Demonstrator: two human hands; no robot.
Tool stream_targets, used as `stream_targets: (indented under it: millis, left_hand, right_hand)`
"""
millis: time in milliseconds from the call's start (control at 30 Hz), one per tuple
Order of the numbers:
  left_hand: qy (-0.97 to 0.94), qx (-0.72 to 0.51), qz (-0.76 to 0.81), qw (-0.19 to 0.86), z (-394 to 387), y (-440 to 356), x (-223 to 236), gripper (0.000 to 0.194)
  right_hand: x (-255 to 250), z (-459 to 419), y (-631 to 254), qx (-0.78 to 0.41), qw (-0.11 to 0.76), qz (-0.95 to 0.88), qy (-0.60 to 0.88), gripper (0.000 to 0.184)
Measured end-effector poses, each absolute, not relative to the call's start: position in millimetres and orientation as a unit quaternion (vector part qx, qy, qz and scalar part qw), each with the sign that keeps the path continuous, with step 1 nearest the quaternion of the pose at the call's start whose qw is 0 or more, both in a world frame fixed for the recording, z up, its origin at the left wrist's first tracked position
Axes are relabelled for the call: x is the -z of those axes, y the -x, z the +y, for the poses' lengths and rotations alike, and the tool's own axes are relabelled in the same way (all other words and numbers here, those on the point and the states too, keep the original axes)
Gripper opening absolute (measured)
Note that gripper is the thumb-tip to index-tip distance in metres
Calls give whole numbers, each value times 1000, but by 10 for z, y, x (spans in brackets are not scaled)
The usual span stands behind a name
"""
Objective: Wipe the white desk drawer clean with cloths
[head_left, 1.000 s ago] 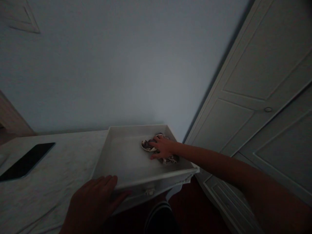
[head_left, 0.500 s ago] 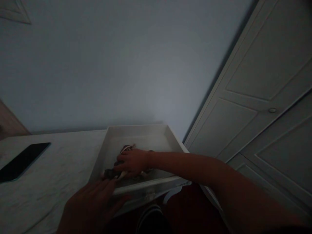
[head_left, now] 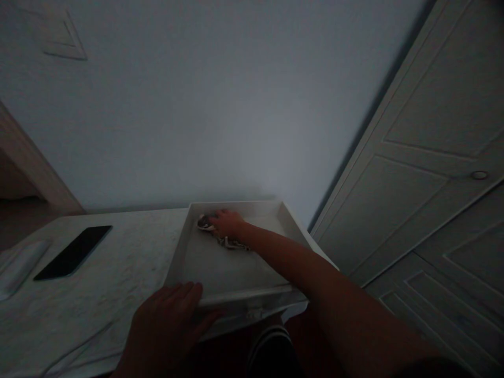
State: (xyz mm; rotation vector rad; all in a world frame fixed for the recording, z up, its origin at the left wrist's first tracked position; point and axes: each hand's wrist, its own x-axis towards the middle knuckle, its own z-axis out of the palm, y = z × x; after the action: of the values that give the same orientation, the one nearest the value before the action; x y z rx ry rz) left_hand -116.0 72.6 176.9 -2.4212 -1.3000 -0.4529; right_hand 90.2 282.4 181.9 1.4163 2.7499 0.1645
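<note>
A white drawer-like tray (head_left: pixel 185 247) rests on the edge of a pale bed surface. My right hand (head_left: pixel 226 223) reaches into its far left corner and presses a crumpled patterned cloth (head_left: pixel 232 242) against the tray floor, fingers curled over it. My left hand (head_left: pixel 169 325) lies on the tray's near left corner, fingers flat along the front rim, holding the tray steady. The room is dim and the cloth's pattern is hard to make out.
A dark phone (head_left: pixel 73 252) lies on the bed sheet (head_left: pixel 98 294) at the left. A white panelled door (head_left: pixel 429 173) with a small knob (head_left: pixel 479 175) stands at the right. A plain wall (head_left: pixel 197 105) is behind. My striped knee (head_left: pixel 271 352) shows below the tray.
My right hand has swept the cloth from the tray's right side to the near left, then up into the far left corner. My left hand stays on the front rim.
</note>
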Motion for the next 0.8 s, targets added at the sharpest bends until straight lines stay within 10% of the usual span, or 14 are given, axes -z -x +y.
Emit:
stream_targets:
  millis: [500,800]
  left_hand:
    - [853,131,-483,147,687,1088,-1861,52]
    - [855,150,-483,112,745,1144,-1757,52]
  right_hand:
    - [-1987,2245,-2247,-75,111,780,-611,48]
    - [-2103,1660,-2246,-51,137,883,-446,52]
